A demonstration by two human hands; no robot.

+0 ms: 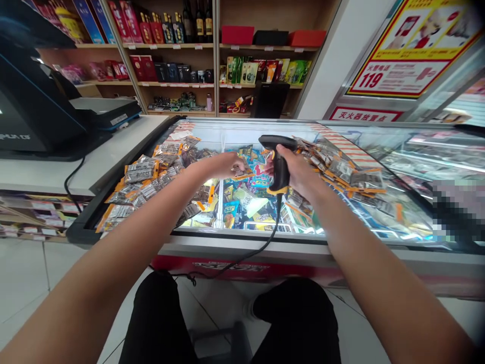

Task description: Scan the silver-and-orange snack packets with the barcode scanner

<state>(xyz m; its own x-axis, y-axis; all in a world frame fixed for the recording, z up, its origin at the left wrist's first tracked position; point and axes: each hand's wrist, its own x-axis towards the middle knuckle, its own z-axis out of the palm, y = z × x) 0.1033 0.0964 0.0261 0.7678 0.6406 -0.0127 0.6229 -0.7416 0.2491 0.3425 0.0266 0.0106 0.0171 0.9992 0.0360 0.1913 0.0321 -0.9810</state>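
In my right hand (291, 164) is a black and yellow barcode scanner (281, 167), its head tipped toward the left and its cord (265, 245) running down over the freezer's front. My left hand (232, 164) is closed on a small snack packet (242, 173) with an orange edge, just left of the scanner. Both hands are over the glass top of a chest freezer (242, 233). Similar packets lie heaped on the glass to the left (142, 172) and to the right (341, 172). Colourful frozen-goods bags (250, 202) show below the glass.
A dark checkout terminal (34, 96) and a scale (104, 108) stand on the white counter at left. Shelves (170, 45) with bottles and boxes rise behind. A red and yellow poster (409, 50) hangs at right. My knees (159, 313) are close to the freezer's front.
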